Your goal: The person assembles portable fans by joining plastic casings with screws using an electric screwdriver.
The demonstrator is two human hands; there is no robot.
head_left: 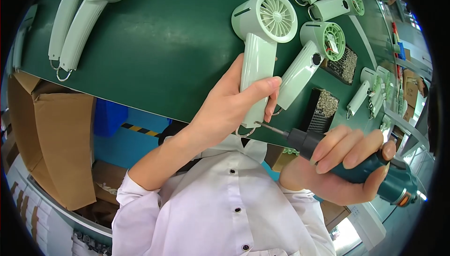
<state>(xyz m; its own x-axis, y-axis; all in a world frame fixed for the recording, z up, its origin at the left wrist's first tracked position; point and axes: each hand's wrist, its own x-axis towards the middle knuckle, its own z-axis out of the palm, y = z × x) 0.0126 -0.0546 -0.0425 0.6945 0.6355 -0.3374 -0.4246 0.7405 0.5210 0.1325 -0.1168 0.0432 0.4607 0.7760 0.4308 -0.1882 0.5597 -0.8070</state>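
Observation:
My left hand [234, 89] is wrapped round the handle of a pale green handheld fan [260, 61], its round grille head pointing away from me. A metal ring hangs at the handle's bottom end. In my right hand [349, 155] is a dark teal electric screwdriver [356, 174], held sideways. Its thin bit reaches left, and the tip is at the fan handle's bottom end by the ring; whether it sits in a screw I cannot tell. Just right of the held fan lies another fan [300, 73] with its inner ribs and a white tag showing.
Two fans [84, 31] lie at the far left of the green table [154, 45]. More fans [330, 7] rest at the far right and a few [358, 99] by the right edge. Two black trays of small screws [316, 120] stand near the screwdriver. An open cardboard box [65, 139] sits below the left edge.

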